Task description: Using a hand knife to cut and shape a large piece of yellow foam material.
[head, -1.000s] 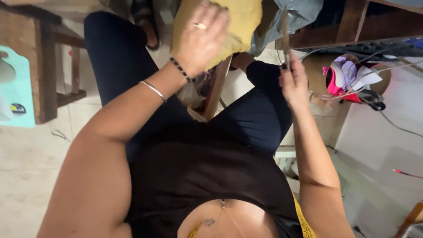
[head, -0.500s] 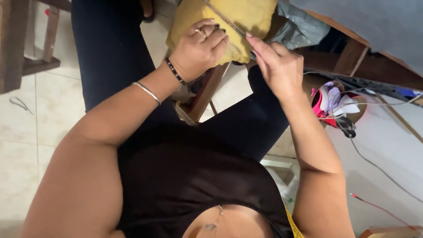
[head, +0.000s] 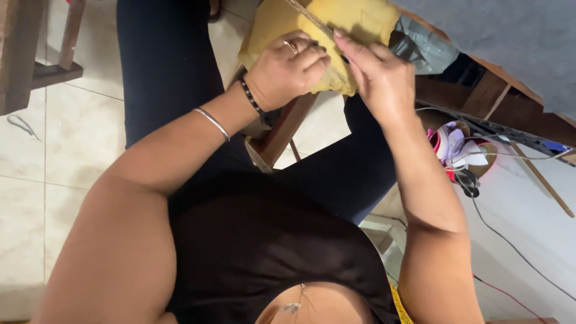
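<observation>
Head view: since the earlier frame both hands have closed in on the yellow cloth (head: 360, 24). Left hand (head: 288, 69), grip clenched, bunches the cloth above the lap. Right hand (head: 375, 72), fingers together, pinches a thin stick (head: 309, 17). Risk: the stick may slip if the bunched cloth shifts.

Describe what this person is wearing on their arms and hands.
Both arms are bare, with no sleeves showing. The left hand has a ring on one finger. The left wrist carries a dark beaded bracelet, and a thin silver bangle sits further up the forearm. The right hand and its arm show no jewellery.
</observation>
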